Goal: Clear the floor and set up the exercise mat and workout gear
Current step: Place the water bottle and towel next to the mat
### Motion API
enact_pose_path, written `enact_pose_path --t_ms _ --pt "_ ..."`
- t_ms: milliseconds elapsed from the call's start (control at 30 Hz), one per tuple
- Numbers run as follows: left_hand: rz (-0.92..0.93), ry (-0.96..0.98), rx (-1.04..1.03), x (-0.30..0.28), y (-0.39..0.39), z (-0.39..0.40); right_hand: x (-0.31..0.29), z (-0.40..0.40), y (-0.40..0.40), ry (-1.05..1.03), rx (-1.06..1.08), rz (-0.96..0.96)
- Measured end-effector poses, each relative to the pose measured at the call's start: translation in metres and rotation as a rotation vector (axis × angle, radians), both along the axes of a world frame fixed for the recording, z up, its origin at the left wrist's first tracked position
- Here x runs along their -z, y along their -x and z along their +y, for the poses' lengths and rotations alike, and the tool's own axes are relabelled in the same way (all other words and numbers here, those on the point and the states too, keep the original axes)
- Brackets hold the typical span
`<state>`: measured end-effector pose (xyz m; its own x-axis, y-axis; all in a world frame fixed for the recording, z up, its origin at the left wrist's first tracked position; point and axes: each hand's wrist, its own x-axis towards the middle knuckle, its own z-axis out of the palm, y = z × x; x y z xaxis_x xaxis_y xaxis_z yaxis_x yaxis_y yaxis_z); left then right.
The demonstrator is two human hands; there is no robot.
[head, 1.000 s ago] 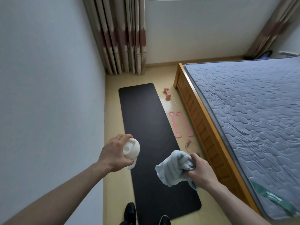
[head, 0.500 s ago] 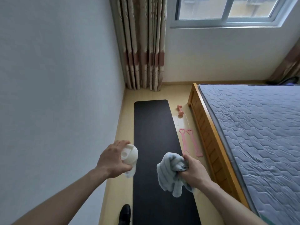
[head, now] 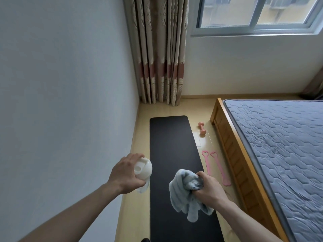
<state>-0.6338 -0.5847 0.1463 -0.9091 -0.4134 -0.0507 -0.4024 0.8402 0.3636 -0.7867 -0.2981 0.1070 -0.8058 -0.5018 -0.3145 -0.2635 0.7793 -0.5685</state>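
A black exercise mat (head: 173, 145) lies unrolled on the pale wood floor between the wall and the bed. My left hand (head: 125, 173) grips a white bottle (head: 142, 167) by its cap end, held above the mat's left edge. My right hand (head: 208, 188) holds a bunched light blue towel (head: 185, 191) over the mat. A pink dumbbell (head: 202, 129) lies on the floor to the right of the mat. Nearer to me lies a pair of pink resistance bands (head: 216, 167).
A wooden bed frame (head: 232, 151) with a grey quilted mattress (head: 283, 147) fills the right side. A plain wall (head: 61, 102) closes off the left. Patterned curtains (head: 160, 49) hang in the far corner beside a window (head: 253, 13).
The view has tilted upward, so the window now shows and the floor items sit lower in the frame. Both hands keep the bottle and the towel in about the same pose.
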Motion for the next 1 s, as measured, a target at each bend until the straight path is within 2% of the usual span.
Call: enact_pose_path --t_ms 333,700,1000 --pt "-0.065 -0.007 0.061 0.016 0.104 -0.136 0.002 -0.147 0.078 -0.023 0.070 -0.004" --pt "-0.052 0.003 0.030 -0.006 0.193 -0.237 -0.019 -0.240 0.151 -0.034 0.054 0.051" --pt "-0.051 -0.004 0.061 0.000 0.284 -0.319 -0.017 -0.322 0.238 -0.020 0.057 0.045"
